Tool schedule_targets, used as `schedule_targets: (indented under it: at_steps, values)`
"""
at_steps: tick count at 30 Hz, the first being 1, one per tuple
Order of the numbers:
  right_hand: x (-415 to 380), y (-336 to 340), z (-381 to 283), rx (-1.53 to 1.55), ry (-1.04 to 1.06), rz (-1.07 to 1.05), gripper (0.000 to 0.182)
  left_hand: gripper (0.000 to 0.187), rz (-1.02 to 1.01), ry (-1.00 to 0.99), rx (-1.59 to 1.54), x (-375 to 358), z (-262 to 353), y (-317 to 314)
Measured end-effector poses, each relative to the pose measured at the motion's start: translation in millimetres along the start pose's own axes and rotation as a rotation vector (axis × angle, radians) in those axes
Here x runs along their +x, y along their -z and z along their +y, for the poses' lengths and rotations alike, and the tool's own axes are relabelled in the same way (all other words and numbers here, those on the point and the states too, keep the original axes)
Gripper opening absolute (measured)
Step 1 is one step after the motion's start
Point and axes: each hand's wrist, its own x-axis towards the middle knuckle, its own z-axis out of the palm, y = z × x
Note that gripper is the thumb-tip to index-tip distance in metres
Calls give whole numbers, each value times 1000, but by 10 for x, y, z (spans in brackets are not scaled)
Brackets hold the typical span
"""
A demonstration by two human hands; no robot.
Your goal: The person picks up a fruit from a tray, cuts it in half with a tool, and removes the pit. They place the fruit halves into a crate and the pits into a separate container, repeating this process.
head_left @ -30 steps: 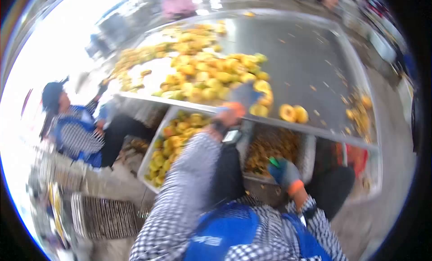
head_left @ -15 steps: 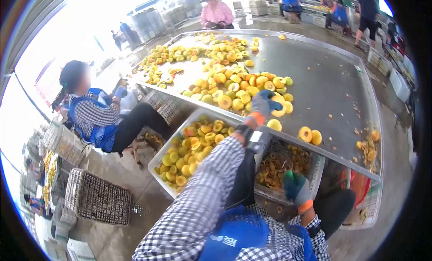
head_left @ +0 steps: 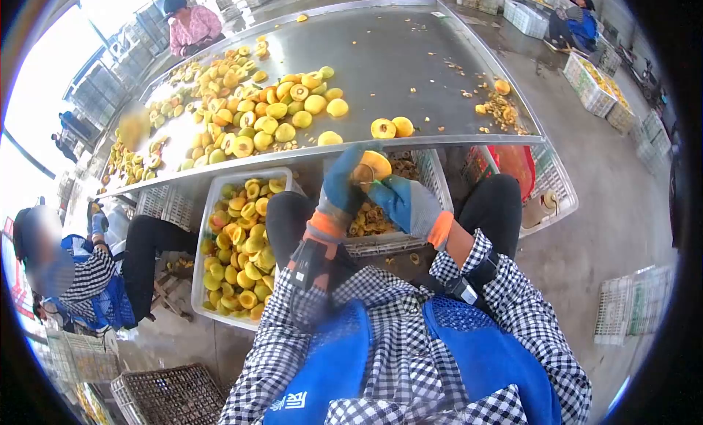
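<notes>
My left hand [head_left: 343, 182], in a blue and grey glove, is closed round a halved yellow fruit [head_left: 375, 163] with its cut face up. My right hand [head_left: 411, 202], gloved alike, meets the fruit from the right, its fingers pinched on something thin that I cannot make out. Both hands are in front of the metal table's near edge [head_left: 439, 140], above a crate of scraps [head_left: 438, 177]. Two cut halves [head_left: 392, 128] lie on the table just beyond. To the left, a white crate [head_left: 198, 278] is full of fruit halves.
Many fruit halves [head_left: 242, 106] are heaped on the table's left side, and scraps [head_left: 505, 112] lie at its right. A person [head_left: 91, 267] sits at the left and another [head_left: 192, 28] stands or sits behind the table. An empty dark crate [head_left: 172, 396] is at lower left.
The view has turned right and down. My left hand has come back from the fruit on the table with a half in it. My right hand has risen from the scrap crate to meet it.
</notes>
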Motion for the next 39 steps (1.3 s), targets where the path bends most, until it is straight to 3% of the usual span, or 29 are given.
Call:
schedule_targets:
  at_steps: [3,5,7,12,14,17,21,24,28,32,35,36,37,38,39]
  values:
    - [-84,28,-78,-87,34,57,37,39,251,622,-844,-6,-68,-5]
    - [-137,72,-133,-168,34,52,38,37,147,339,-224,-37,2,72]
    - [-107,102,-172,-232,10,-11,40,33,115,176,73,-86,-11,91]
    - [-62,154,-273,-315,3,-100,42,27,285,-85,348,-121,-115,80]
    - [-41,183,-270,-301,-16,-145,42,24,299,72,268,-105,-16,43]
    - [-16,209,-186,-211,-24,-219,42,22,301,143,250,-91,85,7]
    - [11,129,77,103,-11,-335,37,24,232,-158,500,20,147,-12]
    - [19,115,171,290,-114,-378,32,27,114,17,459,26,33,-15]
    - [-7,-61,286,609,-347,-386,33,18,136,137,273,55,50,-77]
    - [-93,-220,359,685,-133,-200,35,19,280,439,13,172,207,-152]
    - [-50,210,-54,760,-516,-384,26,20,312,550,-160,162,353,-187]
    - [-25,251,-51,652,-605,-490,21,20,319,587,-253,151,355,-193]
    - [-86,39,142,607,-347,-338,21,20,324,618,-350,150,349,-196]
    - [-181,-389,505,554,-80,-185,22,19,247,476,-167,104,297,-183]
    - [-246,-650,681,493,193,-32,23,20,290,458,-216,49,277,-237]
